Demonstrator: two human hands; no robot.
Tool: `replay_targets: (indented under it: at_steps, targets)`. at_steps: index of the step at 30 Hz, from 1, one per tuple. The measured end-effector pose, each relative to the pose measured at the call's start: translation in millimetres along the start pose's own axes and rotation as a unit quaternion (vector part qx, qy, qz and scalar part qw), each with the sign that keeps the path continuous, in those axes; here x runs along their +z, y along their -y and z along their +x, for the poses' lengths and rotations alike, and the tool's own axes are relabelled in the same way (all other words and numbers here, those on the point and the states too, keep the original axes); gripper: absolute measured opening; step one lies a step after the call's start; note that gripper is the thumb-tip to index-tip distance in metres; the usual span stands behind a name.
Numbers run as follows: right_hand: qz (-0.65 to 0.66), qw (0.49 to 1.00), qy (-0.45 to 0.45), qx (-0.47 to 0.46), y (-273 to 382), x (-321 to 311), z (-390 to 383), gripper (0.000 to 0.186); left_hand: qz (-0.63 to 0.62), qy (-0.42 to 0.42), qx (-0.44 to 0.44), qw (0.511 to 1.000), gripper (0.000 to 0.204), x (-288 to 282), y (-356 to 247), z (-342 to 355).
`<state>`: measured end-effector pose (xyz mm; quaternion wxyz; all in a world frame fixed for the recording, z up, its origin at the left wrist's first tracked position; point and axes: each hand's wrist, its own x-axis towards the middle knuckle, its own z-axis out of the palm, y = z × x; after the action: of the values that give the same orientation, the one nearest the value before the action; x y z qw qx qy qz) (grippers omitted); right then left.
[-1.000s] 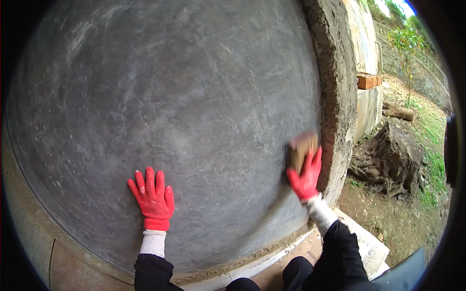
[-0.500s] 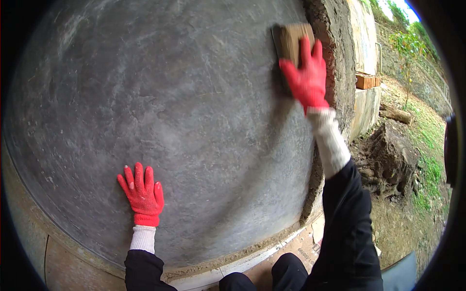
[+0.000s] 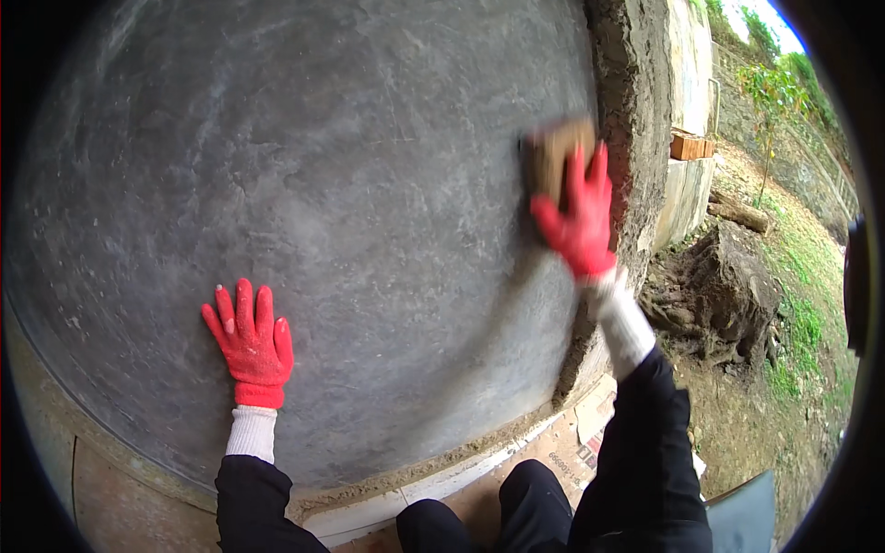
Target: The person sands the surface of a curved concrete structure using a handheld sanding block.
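A smooth dark-grey cement wall fills most of the view. My right hand, in a red-coated glove with a white cuff, grips a brown, blocky plastering float. Its dark face lies against the cement near the right edge, and both are smeared by motion. The thumb sits along the float's lower left, with the fingers over its right side. Lower on the left, my left hand in a matching red glove rests flat on the wall with fingers spread, holding nothing.
A rough mortar edge borders the wall on the right. Beyond it are stacked bricks, a log and a tree stump. Below runs a pale ledge with crumbly mortar, above my knees. A grey panel stands lower right.
My right hand has slid the float downward along the wall's right edge. My left hand stays flat on the wall, and the whole view has shifted slightly.
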<state>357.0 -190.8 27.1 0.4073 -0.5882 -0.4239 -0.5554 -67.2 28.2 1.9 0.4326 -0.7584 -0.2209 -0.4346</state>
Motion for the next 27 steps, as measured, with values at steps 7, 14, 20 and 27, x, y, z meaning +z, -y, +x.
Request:
replay_targets:
  at_steps: [7,14,20,27]
  targets:
    - [-0.016,0.994,-0.066,0.091,20.8,10.9,12.3,0.08,-0.013,0.004,-0.009,1.0,0.05,1.9,6.8,-7.4]
    - [0.036,0.979,0.154,0.127,35.5,-5.2,-324.4,0.109,-0.015,0.001,-0.007,1.0,0.049,1.4,1.5,-0.8]
    - [0.058,0.996,0.07,0.02,19.9,-2.6,-140.3,0.1,-0.005,-0.001,-0.008,1.0,0.05,2.7,6.3,-3.7]
    - [-0.017,0.995,-0.054,0.088,19.6,12.4,-21.8,0.082,0.005,-0.02,-0.002,1.0,0.051,2.6,2.8,-1.5]
